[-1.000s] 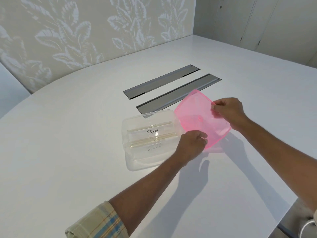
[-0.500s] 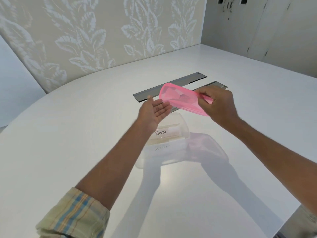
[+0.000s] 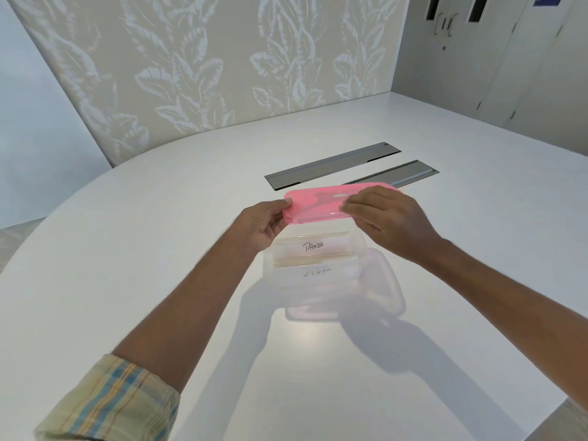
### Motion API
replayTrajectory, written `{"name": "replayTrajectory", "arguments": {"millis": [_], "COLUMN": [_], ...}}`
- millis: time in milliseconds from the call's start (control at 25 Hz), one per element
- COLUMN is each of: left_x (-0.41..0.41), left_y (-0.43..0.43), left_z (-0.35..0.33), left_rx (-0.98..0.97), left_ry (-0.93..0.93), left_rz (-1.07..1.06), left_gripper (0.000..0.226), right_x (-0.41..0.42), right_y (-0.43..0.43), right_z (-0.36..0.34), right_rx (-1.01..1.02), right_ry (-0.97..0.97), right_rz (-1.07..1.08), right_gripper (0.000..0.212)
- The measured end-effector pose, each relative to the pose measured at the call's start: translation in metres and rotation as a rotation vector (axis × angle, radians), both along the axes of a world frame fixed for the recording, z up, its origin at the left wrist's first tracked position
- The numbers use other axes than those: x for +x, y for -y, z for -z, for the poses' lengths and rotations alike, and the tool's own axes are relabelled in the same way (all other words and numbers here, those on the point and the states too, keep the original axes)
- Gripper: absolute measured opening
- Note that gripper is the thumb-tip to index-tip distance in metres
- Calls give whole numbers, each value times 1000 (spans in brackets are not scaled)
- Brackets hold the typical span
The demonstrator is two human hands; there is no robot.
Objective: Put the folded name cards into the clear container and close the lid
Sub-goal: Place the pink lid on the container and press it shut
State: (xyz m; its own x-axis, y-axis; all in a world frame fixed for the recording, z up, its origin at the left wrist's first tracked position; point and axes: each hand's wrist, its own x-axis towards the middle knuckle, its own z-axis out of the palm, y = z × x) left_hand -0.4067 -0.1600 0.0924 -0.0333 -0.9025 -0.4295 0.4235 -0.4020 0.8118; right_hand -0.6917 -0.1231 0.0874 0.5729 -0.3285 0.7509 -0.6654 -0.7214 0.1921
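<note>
Both hands now grip the pink lid (image 3: 321,206), left hand (image 3: 265,222) pinching its left end, right hand (image 3: 386,218) its right, held flat above the clear container (image 3: 375,275) on the white table (image 3: 159,249); name cards (image 3: 313,246) already inside, lid not yet seated or pressed shut.

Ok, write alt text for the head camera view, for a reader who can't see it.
Two bare hands, left hand and right hand, hold a pink lid just above an open clear container on a white table. Inside the container are folded name cards, the top one reading PANDA. Two grey slots are set into the table beyond.
</note>
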Motion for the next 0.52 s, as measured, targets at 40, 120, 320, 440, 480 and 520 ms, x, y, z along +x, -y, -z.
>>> {"name": "replayTrajectory", "arguments": {"millis": [40, 120, 320, 440, 480, 520], "left_x": [4, 12, 26, 32, 33, 35], "left_y": [-2, -4, -11, -14, -14, -15], "left_z": [3, 8, 18, 26, 29, 33], "left_rx": [-1, -28, -59, -52, -50, -51], "left_ry": [-3, -1, 71, 84, 100, 121], "left_rz": [-20, -54, -79, -103, -115, -131], "left_gripper": [5, 5, 6, 6, 9, 12], "right_x": [1, 2, 5, 2, 1, 1], "right_y": [0, 1, 23, 43, 46, 47], "right_z": [-1, -1, 11, 30, 37, 42], "right_rx": [78, 279, 839, 1137, 1172, 1190], "right_ry": [5, 35, 738, 1082, 1106, 1115], "right_rz": [6, 72, 338, 343, 355, 385], "right_gripper": [21, 48, 48, 20, 14, 12]}}
